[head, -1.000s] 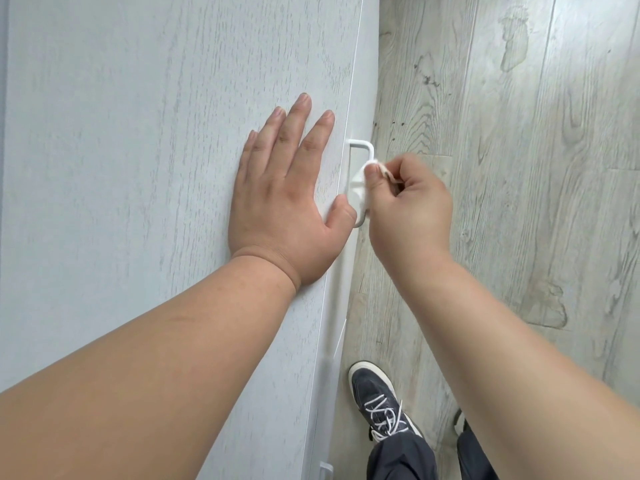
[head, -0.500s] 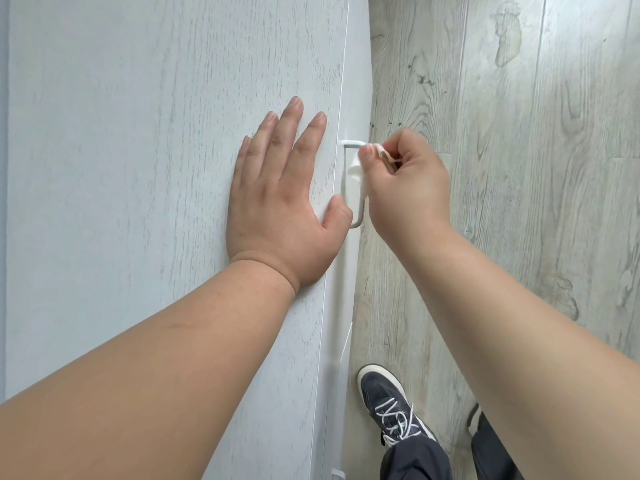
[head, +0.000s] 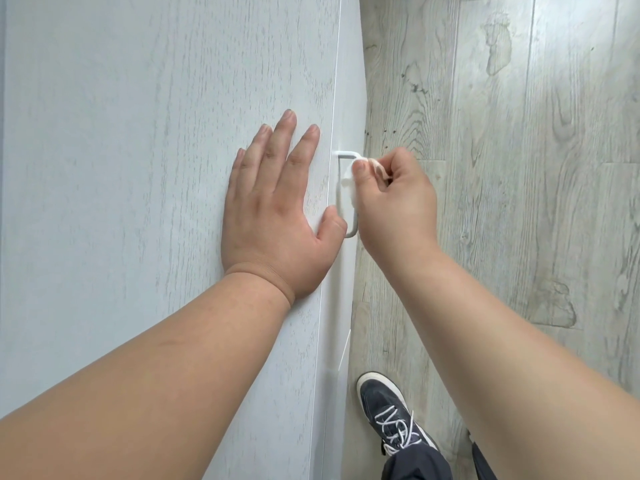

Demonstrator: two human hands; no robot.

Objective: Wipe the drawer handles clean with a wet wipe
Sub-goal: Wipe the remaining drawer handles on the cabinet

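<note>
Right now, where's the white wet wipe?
Head view, right of centre: the white wet wipe is pinched in the right hand against the white loop drawer handle, beside the flat left hand.

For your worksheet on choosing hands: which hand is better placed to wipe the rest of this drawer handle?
The right hand: it already pinches the wet wipe against the handle. The left hand lies flat on the cabinet top.
</note>
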